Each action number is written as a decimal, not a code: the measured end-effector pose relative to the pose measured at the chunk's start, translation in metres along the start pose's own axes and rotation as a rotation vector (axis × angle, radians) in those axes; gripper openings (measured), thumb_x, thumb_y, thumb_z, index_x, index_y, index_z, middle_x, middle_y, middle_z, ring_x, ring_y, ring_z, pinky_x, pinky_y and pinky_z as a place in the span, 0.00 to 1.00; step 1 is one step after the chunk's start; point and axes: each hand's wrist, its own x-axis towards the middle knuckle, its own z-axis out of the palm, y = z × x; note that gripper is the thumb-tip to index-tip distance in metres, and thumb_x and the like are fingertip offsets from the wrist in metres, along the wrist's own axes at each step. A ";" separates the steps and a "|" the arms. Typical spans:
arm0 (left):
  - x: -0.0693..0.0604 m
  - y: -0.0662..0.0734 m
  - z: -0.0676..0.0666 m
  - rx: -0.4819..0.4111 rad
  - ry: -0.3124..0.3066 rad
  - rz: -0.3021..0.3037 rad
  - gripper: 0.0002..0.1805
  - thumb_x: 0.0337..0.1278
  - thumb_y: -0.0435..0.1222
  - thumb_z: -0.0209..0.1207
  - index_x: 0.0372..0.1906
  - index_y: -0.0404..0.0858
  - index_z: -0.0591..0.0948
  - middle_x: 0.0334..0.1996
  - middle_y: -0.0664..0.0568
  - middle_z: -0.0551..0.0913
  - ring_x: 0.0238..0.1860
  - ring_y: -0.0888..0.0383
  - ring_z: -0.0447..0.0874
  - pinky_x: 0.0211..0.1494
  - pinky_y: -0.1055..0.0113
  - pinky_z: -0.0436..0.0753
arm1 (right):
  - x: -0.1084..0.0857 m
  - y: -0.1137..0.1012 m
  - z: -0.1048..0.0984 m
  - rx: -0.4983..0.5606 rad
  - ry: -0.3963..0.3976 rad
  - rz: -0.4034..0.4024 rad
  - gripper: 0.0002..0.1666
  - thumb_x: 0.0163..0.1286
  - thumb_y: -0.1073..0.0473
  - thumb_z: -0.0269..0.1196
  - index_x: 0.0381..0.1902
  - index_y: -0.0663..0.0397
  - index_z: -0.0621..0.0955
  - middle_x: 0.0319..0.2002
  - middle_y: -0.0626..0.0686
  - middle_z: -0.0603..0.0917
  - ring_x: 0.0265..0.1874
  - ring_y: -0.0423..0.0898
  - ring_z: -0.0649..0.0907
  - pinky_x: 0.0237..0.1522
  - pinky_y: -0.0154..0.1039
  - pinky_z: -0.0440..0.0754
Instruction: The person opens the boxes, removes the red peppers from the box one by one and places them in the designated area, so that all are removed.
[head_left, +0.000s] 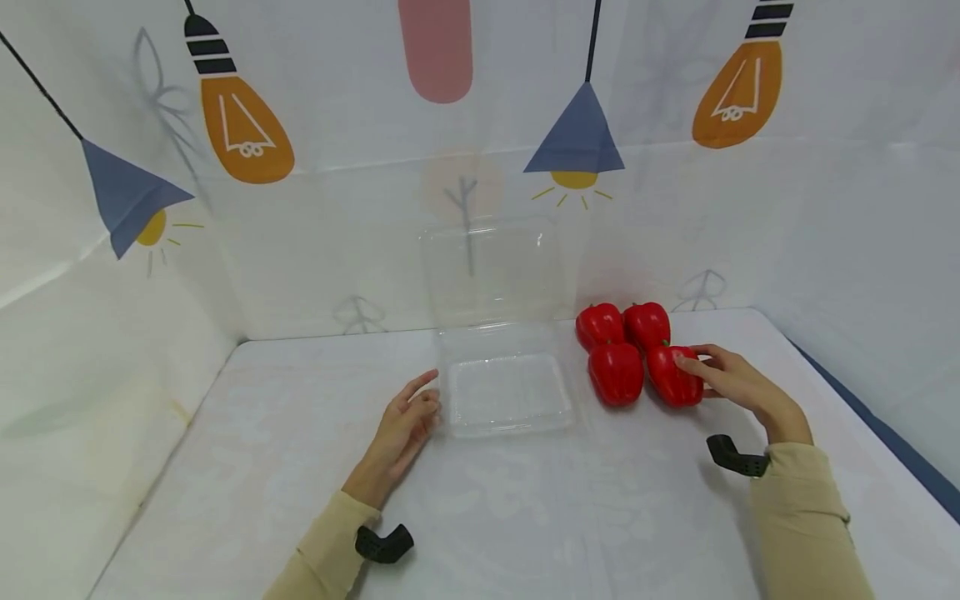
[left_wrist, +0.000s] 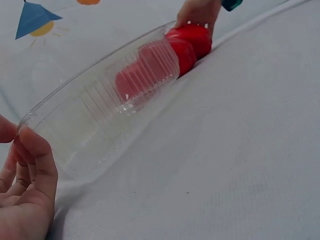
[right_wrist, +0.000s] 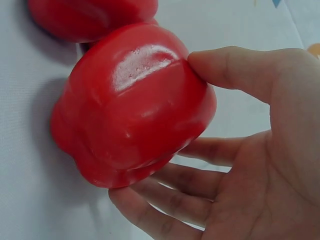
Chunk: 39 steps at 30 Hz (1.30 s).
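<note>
A clear plastic clamshell container lies in the middle of the table with its lid standing up at the back. At its left edge, my left hand pinches the rim between thumb and fingers, as the left wrist view shows. To the right of the container, several red bell peppers sit close together. My right hand holds the front right bell pepper, thumb on top and fingers around its far side. In the right wrist view this glossy pepper touches or nearly touches another pepper.
The other bell peppers are one at front left and two behind, left and right. A white cloth covers the table. A white curtain printed with lamps and bulbs hangs behind it.
</note>
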 end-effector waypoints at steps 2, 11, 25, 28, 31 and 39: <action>0.000 0.002 0.001 0.004 -0.003 -0.023 0.27 0.60 0.23 0.50 0.64 0.34 0.62 0.34 0.57 0.73 0.29 0.66 0.72 0.30 0.78 0.75 | 0.000 0.000 0.000 0.003 -0.001 0.002 0.52 0.68 0.33 0.48 0.70 0.70 0.50 0.62 0.74 0.61 0.58 0.67 0.68 0.52 0.53 0.81; -0.001 0.003 0.002 0.034 -0.005 -0.078 0.07 0.59 0.26 0.50 0.40 0.38 0.70 0.25 0.57 0.73 0.24 0.65 0.70 0.25 0.77 0.73 | -0.002 -0.002 -0.001 0.032 -0.022 -0.007 0.52 0.68 0.34 0.50 0.70 0.69 0.50 0.62 0.72 0.62 0.57 0.65 0.69 0.52 0.52 0.82; -0.005 0.008 -0.006 0.205 -0.263 -0.087 0.10 0.60 0.29 0.44 0.24 0.42 0.69 0.18 0.58 0.72 0.20 0.64 0.71 0.24 0.75 0.75 | -0.003 -0.004 0.000 0.008 -0.031 -0.015 0.52 0.68 0.33 0.49 0.70 0.69 0.49 0.62 0.72 0.62 0.58 0.65 0.68 0.52 0.53 0.81; -0.005 0.008 -0.009 0.222 -0.321 -0.095 0.11 0.60 0.30 0.44 0.23 0.42 0.69 0.18 0.59 0.74 0.20 0.64 0.73 0.24 0.75 0.75 | -0.003 -0.005 0.000 0.009 -0.034 -0.028 0.51 0.68 0.34 0.49 0.70 0.69 0.50 0.62 0.72 0.63 0.57 0.65 0.68 0.51 0.52 0.81; -0.006 0.008 -0.010 0.240 -0.364 -0.104 0.11 0.60 0.29 0.43 0.23 0.42 0.69 0.18 0.59 0.76 0.19 0.64 0.73 0.22 0.76 0.73 | -0.003 -0.005 0.002 0.024 -0.038 -0.034 0.51 0.68 0.34 0.50 0.70 0.68 0.50 0.62 0.72 0.62 0.58 0.65 0.68 0.50 0.51 0.82; -0.007 0.009 -0.013 0.244 -0.463 -0.095 0.11 0.61 0.29 0.41 0.25 0.42 0.67 0.20 0.60 0.76 0.20 0.67 0.74 0.24 0.78 0.74 | -0.002 -0.005 0.004 0.036 -0.031 -0.028 0.50 0.69 0.35 0.49 0.70 0.69 0.49 0.62 0.73 0.61 0.57 0.67 0.68 0.49 0.51 0.83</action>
